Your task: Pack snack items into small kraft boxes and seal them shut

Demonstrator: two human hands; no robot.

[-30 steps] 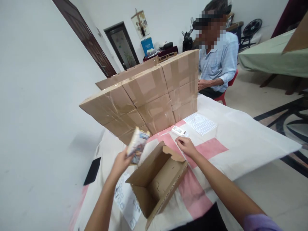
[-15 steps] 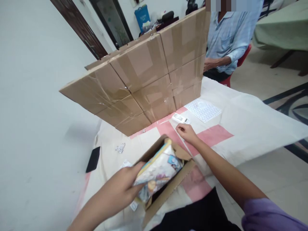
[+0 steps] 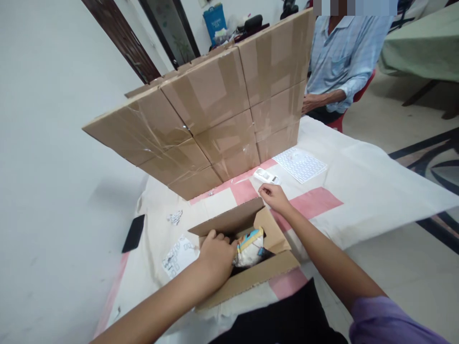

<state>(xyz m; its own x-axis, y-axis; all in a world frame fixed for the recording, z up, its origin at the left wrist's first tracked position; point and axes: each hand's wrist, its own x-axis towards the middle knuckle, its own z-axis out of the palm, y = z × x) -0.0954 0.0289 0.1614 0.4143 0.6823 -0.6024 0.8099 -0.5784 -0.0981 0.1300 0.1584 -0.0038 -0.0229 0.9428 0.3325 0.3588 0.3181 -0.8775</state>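
Observation:
An open cardboard box (image 3: 283,262) sits at the near edge of the table with its flaps up. Inside it lies a white printed pouch (image 3: 249,253) with a yellow and blue edge. My left hand (image 3: 217,253) reaches into the box, fingers closed over the pouch's left end; the fingertips are partly hidden. My right hand (image 3: 274,197) is closed above the table, just beyond the box's far right corner. Whatever its curled fingers hold, if anything, is hidden. Just past it lies a small white device (image 3: 266,176).
A tall taped cardboard screen (image 3: 222,119) stands across the table. Beyond sits a person in a light blue shirt (image 3: 344,62). On the cloth lie a patterned sheet (image 3: 300,165), a printed paper (image 3: 179,256), small scraps (image 3: 175,218) and a dark phone-like slab (image 3: 134,233).
My left hand has lowered the pouch down into the box, and the box now sits more level. The right hand stays closed in nearly the same place.

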